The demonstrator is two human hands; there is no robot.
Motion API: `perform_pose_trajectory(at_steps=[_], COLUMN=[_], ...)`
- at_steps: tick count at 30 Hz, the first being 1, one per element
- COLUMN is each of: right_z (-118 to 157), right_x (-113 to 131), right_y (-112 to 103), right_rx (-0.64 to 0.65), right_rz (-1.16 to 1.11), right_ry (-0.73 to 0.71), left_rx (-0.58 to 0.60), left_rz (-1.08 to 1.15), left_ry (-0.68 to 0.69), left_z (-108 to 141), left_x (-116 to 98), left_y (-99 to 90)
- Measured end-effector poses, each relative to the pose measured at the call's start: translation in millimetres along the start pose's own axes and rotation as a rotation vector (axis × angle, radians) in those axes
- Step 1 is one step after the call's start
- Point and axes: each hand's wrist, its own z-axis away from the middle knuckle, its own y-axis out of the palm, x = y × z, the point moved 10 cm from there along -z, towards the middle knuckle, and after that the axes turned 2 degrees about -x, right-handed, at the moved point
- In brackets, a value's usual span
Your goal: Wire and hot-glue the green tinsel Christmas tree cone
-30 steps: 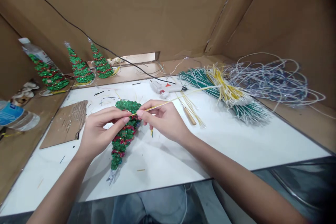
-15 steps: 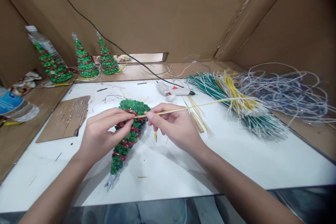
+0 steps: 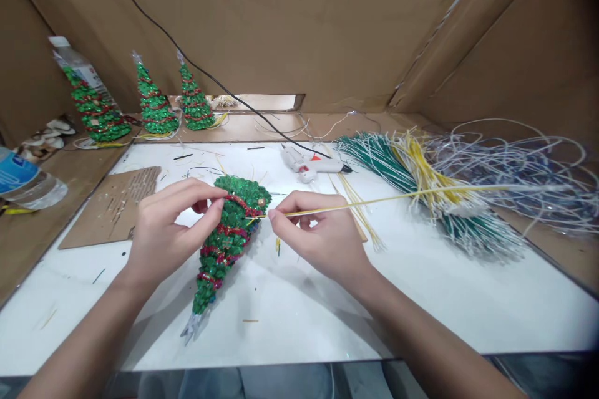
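Observation:
A small green Christmas tree (image 3: pixel 238 230), wound with red tinsel, lies on the white tabletop below my hands, its silvery tip toward me. In my right hand (image 3: pixel 322 230) a thin yellow and white wire (image 3: pixel 388 199) is pinched between thumb and forefinger. Its short end points left over the tree's tinsel; the long end reaches far to the right. My left hand (image 3: pixel 173 230) hovers at the tree's left side, thumb and forefinger drawn together by the upper tinsel. Whatever those fingertips hold, if anything, is too small to make out.
A white glue gun (image 3: pixel 313 163) lies behind my right hand. Bundles of green wires (image 3: pixel 374 159) and yellow wires (image 3: pixel 425 168) rest at the right, near tangled clear strands (image 3: pixel 510 162). Torn cardboard (image 3: pixel 110 209) lies left. Finished-looking trees (image 3: pixel 152 103) and bottles (image 3: pixel 30 181) stand beyond.
My hands have moved apart: the left has drawn back leftward off the wire, and the right has shifted slightly right and down with it. The wire's short end now shows free between them.

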Motion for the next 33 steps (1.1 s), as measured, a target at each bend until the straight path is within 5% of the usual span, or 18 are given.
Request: perform_pose_trajectory(at_steps=[10,19,25,33], right_z=[0,14,35,46], right_x=[-8,35,51,52], right_y=[8,7,26,39], right_rx=[0.042,-0.035,0.055,0.128], right_rz=[-0.054,0.322,0.569,0.737], right_ry=[0.035,-0.454,-0.763,-0.877], left_rx=[0.054,0.062,0.062,0.068], left_rz=[0.044,0.054,0.071,0.062], left_ry=[0.01,0.012,0.01,0.011], left_z=[-1,0,0,1], left_x=[-4,-3,-3,-1], left_y=[7.1,8.4,9.1,10.6])
